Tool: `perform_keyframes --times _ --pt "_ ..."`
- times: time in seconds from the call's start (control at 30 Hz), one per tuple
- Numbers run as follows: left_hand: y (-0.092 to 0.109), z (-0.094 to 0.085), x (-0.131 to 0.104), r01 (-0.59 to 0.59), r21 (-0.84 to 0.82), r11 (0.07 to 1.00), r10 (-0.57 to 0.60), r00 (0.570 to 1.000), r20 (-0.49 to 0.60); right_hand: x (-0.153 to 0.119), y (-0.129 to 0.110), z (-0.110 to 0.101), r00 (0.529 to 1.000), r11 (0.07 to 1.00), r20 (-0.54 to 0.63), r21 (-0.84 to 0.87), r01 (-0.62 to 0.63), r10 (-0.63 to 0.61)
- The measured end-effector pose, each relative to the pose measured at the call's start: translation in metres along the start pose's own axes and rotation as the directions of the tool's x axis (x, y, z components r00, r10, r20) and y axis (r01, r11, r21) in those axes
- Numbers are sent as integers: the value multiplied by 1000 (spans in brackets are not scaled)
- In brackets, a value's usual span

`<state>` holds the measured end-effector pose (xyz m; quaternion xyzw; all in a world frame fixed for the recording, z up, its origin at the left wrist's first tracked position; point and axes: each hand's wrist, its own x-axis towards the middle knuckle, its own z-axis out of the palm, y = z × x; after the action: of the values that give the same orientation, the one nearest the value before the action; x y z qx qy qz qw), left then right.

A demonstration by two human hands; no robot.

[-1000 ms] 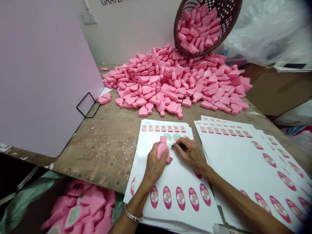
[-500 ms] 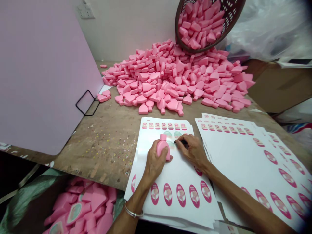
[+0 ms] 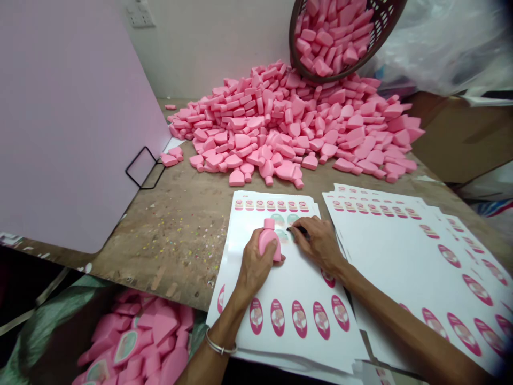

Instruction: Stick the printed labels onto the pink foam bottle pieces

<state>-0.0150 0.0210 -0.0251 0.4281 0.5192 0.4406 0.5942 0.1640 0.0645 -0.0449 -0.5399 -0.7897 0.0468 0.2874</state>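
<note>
Centre frame, left hand [image 3: 256, 263] wrapped around a smooth, round-shouldered pink bottle [image 3: 269, 239]; right hand [image 3: 318, 243] pinching a small dark tool [image 3: 303, 231] over the white label sheet [image 3: 294, 278]. Upper right, a tilted, latticed brown basket [image 3: 383, 27] holds pink bottles [image 3: 332, 40]; lower left, a green sack [image 3: 44, 342] holds more. Scuffed table [image 3: 176, 214] runs from sheet to pale panel [image 3: 72, 117].

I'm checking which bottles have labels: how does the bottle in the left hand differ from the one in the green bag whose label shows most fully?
The held bottle shows no label on its visible face; the bagged bottle bears a pale green one.
The held bottle is gripped in the left hand, while the bagged bottle lies among others in the green bag.
Both are pink.
</note>
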Motion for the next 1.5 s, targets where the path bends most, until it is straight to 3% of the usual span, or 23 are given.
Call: perform_keyframes --times 0.23,0.6,0.87,1.1,1.27,1.4,1.5 --pt "0 0 0 1 -24 1000 -1 1000 -2 1 2 -1 995 996 93 87 10 -19" --pt "-1 -1 -1 -7 -25 1000 7 1000 -4 1 -5 2 995 994 53 72 -85 81" --pt "6 0 -1 52 -90 995 -53 999 -8 -3 -4 2 986 992 -111 9 123 -121" --pt "7 -1 -2 70 -126 990 -69 998 11 -1 3 -7 999 995 -38 -93 -22 19" --pt "4 -1 -2 25 -132 991 -25 1000 -1 -4 -1 -3 996 999 70 -25 48 -46" --pt "5 -2 -2 42 -140 989 -42 999 8 -4 -4 2 985 965 84 204 -164 150" --pt "5 -3 -2 48 -144 988 -48 999 0 1 -7 -6 934 827 156 435 -356 320"
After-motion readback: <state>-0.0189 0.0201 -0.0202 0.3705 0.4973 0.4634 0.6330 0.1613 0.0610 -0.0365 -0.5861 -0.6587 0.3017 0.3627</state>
